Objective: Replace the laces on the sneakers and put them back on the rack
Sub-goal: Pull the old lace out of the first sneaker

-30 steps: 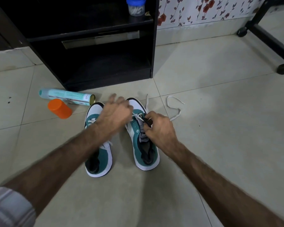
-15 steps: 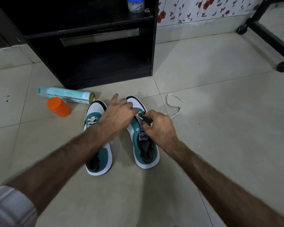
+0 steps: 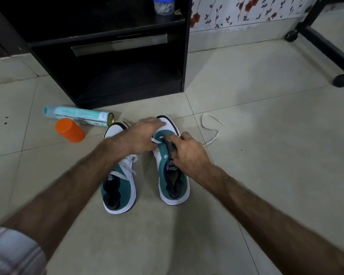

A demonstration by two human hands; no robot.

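Two green-and-white sneakers stand side by side on the tiled floor, toes pointing away from me. The left sneaker (image 3: 118, 187) is laced in white. The right sneaker (image 3: 172, 181) has a white lace (image 3: 156, 140) through its front eyelets only. My left hand (image 3: 141, 138) lies over the right sneaker's toe and pinches the lace at its left side. My right hand (image 3: 189, 153) rests on the tongue, index finger stretched to the front eyelets. The lace's loose tail (image 3: 212, 129) trails on the floor to the right. The black rack (image 3: 184, 56) stands just beyond.
A teal spray can (image 3: 77, 115) lies on its side left of the shoes, with an orange cap (image 3: 70, 130) beside it. A blue-lidded jar (image 3: 163, 4) sits on the rack's upper shelf. A black wheeled frame (image 3: 326, 44) stands at the far right.
My left hand has flattened and shifted right over the right sneaker's toe. My right hand has slid slightly forward, index finger now extended. The lace tail lies closer to the shoe.
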